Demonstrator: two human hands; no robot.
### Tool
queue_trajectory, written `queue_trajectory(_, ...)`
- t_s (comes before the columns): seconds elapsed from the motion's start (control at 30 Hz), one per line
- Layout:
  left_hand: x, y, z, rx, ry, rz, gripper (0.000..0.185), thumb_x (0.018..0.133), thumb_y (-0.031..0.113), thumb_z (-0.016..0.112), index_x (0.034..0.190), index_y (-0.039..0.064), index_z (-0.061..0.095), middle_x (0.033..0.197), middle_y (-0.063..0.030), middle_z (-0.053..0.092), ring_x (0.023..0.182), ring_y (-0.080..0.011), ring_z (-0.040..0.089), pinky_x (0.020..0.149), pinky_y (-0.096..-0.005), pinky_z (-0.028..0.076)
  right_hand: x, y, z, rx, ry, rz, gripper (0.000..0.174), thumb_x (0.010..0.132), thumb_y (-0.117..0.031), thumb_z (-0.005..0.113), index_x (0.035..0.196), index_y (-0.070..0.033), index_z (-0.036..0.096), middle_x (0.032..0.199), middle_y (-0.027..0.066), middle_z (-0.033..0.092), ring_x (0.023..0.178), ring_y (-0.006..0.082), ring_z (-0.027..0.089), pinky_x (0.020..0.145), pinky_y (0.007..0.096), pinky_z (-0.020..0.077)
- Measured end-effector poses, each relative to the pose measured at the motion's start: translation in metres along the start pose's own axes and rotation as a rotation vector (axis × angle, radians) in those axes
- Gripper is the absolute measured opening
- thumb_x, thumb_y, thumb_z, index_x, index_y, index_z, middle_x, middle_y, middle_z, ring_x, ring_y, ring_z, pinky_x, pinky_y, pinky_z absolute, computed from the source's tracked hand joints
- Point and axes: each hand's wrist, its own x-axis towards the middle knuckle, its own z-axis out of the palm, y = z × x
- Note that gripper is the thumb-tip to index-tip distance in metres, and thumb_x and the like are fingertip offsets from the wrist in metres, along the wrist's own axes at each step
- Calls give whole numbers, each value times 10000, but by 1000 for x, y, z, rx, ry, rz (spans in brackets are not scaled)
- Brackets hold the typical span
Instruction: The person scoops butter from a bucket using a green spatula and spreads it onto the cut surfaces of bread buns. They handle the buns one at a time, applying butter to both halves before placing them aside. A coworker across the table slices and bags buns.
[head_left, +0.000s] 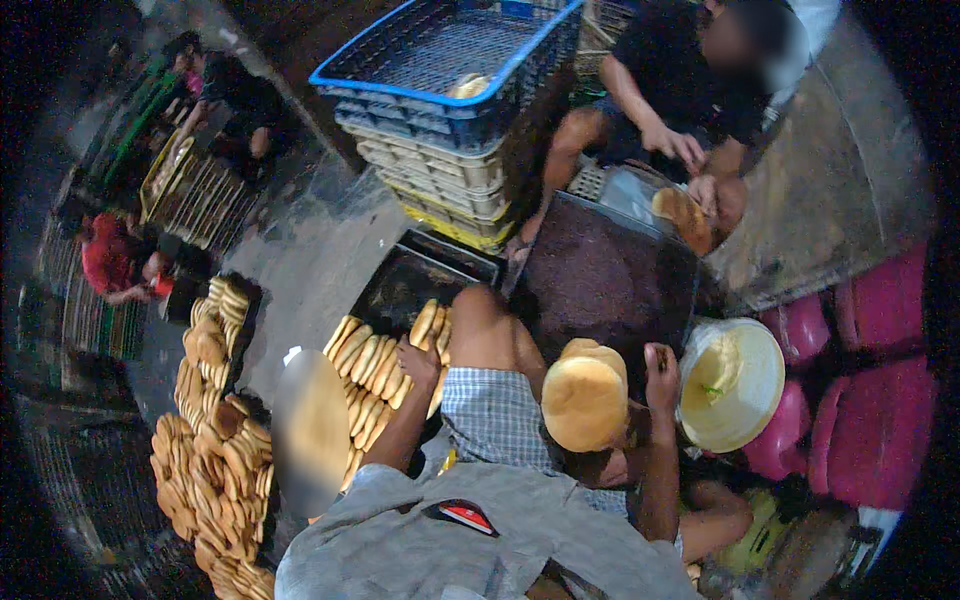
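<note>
My left hand is on the flat bread buns packed upright in rows in a dark tray to the left of my knee. Its fingers touch the buns, but whether they grip one cannot be made out. A small stack of round golden buns rests by my lap, between my legs. To the right of that stack, my right hand is raised with curled fingers. Beside it stands a white bucket with pale yellow cream or paste inside. What the right hand holds, if anything, is unclear.
A dark brown filled tray lies ahead. Beyond it a seated co-worker handles a bun. Stacked crates stand ahead, pink containers at right. Heaped buns line the left, with other people farther off.
</note>
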Motion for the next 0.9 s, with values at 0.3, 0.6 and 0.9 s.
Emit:
queue_trajectory(0.3, 20, -75, 85, 294, -257, 218, 937, 881, 547, 642, 1545, 2, 267, 1495, -265, 338, 1410, -475, 358, 1082, -655, 321, -69, 19, -8, -22, -98, -90, 982, 933, -677, 539, 1618, -47, 225, 1570, 221, 401, 1428, 356, 414, 1149, 465, 352)
queue_trajectory(0.6, 39, -75, 179, 967, 498, 554, 658, 1036, 426, 420, 1621, 165, 268, 1665, -303, 131, 1521, -505, 199, 1078, -677, 373, -104, 40, -11, -250, -292, -89, 1320, 738, -864, 621, 1648, -85, 64, 1675, 204, 156, 1527, 362, 239, 1220, 532, 247)
queue_trajectory(0.9, 123, -109, 136, 549, -224, 113, 783, 941, 550, 553, 1606, 256, 264, 1605, -269, 270, 1434, -501, 318, 1055, -651, 379, -118, 17, -5, -114, -365, 10, 1206, 816, -737, 674, 1642, -67, 107, 1638, 195, 244, 1480, 345, 310, 1213, 456, 275)
